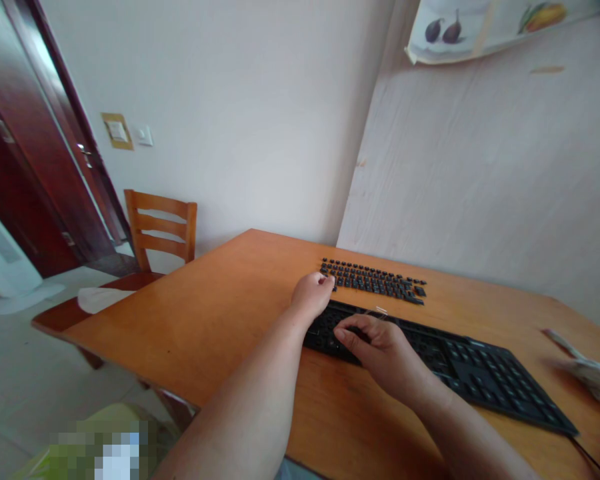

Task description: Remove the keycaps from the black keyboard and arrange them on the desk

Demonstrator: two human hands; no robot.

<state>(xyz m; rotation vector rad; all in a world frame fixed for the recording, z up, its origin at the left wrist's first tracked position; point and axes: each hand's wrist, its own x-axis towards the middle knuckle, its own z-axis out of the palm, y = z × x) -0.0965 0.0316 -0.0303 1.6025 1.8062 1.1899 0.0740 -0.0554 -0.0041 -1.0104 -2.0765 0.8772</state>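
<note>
A black keyboard (500, 380) lies slantwise on the table, many of its left and middle keys stripped off. Beyond it, loose black keycaps (375, 280) are laid out in rows. My left hand (312, 295) is closed in a pinch at the left end of these rows, with a small dark keycap (335, 288) at its fingertips. Over the stripped part of the keyboard, my right hand (380, 343) is curled closed. Thin wire ends of what looks like a keycap puller (381, 311) stick out behind its fingers; the handle is hidden in the grip.
The wooden table (220, 293) meets the wall at the back. A blurred greyish bundle (590, 377) lies at the right, near the keyboard's cable (587, 455). A wooden chair (163, 230) stands beyond the left edge. A green-and-white item (95, 433) is at the lower left.
</note>
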